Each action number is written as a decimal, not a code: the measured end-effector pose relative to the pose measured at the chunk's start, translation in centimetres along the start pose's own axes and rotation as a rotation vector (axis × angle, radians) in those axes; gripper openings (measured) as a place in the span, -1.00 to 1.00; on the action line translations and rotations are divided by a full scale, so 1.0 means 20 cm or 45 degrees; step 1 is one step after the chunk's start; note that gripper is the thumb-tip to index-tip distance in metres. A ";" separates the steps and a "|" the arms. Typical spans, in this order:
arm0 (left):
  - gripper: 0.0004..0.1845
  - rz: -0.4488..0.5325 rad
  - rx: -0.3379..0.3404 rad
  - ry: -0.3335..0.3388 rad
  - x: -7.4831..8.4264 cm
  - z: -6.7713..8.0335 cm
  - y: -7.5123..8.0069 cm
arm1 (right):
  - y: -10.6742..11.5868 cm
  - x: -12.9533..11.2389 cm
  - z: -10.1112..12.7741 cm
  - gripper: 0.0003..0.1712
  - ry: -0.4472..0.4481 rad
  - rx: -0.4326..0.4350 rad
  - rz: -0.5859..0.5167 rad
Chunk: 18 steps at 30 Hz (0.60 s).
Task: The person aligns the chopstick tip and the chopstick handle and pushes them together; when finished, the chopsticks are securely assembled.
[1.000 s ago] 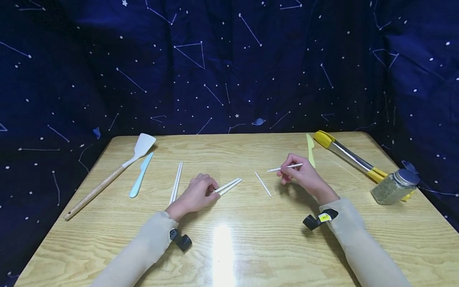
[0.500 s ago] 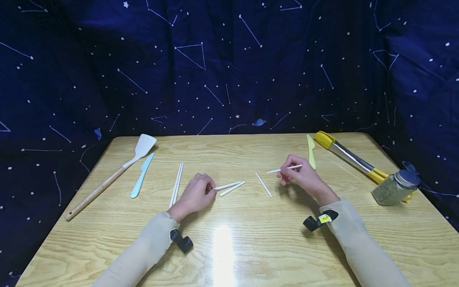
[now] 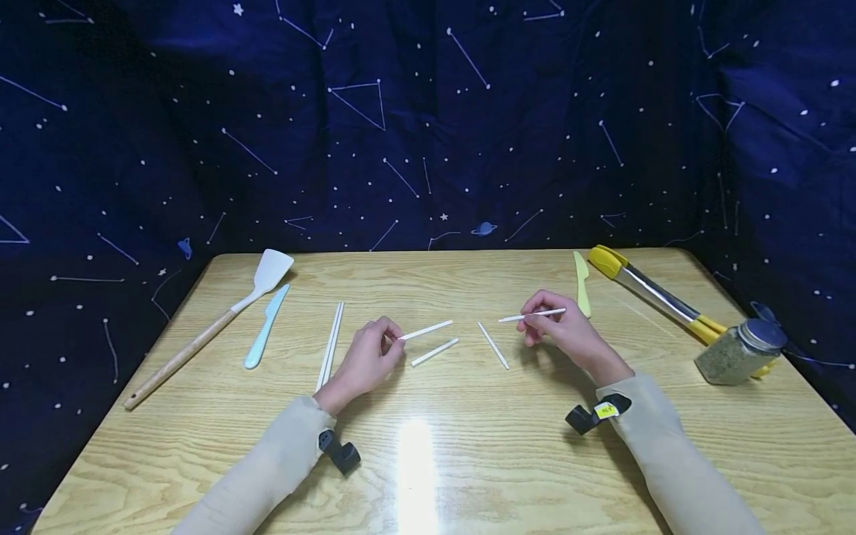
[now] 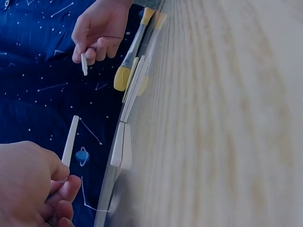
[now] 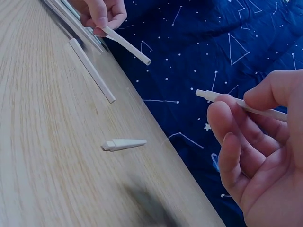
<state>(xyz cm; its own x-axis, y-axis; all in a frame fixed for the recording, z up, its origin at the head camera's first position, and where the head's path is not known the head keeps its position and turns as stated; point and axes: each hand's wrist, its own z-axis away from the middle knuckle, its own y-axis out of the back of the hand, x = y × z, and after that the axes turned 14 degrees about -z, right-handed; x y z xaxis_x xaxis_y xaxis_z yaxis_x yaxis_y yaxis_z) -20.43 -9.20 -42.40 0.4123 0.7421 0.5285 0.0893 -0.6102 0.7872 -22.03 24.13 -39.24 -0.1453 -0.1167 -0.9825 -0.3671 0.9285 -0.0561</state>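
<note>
My left hand (image 3: pixel 366 357) pinches one end of a white chopstick half (image 3: pixel 428 330), raised off the table and pointing right. Its free end looks blunt and square in the right wrist view. My right hand (image 3: pixel 560 327) holds another chopstick half (image 5: pixel 265 111) between thumb and fingers, its narrow stepped end pointing left. Between the hands, two more halves lie on the table: a thick one (image 3: pixel 435 352) by the left fingertips, and a tapered one (image 3: pixel 493 345) with a stepped end (image 5: pixel 108 145). A pair of long white chopsticks (image 3: pixel 330 345) lies left, partly hidden behind the left wrist.
At the left lie a white spatula (image 3: pixel 269 271) with a wooden handle and a light blue knife (image 3: pixel 264 331). At the right are a yellow knife (image 3: pixel 582 286), yellow-tipped tongs (image 3: pixel 652 290) and a jar of dried herbs (image 3: pixel 738 353). A dark starry cloth (image 3: pixel 428 134) hangs behind the table.
The left hand held two chopstick halves close together; one now lies on the table and the other is lifted away from it. The right hand has stayed still with its half.
</note>
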 end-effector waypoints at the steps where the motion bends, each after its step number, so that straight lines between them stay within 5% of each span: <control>1: -0.96 0.016 -0.003 -0.006 0.01 0.00 0.00 | 0.00 0.00 0.00 -0.85 0.010 -0.002 0.005; 18: -0.95 0.206 -0.056 -0.118 0.10 0.04 0.01 | -0.11 -0.03 0.01 -0.92 0.020 -0.073 0.017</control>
<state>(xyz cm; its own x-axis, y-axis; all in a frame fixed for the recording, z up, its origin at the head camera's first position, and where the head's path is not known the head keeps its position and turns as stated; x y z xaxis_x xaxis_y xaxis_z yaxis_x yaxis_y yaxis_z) -18.83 -8.04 -41.53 0.4997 0.6055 0.6195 -0.0241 -0.7051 0.7086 -20.88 22.31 -38.58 -0.1650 -0.1105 -0.9801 -0.4170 0.9083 -0.0322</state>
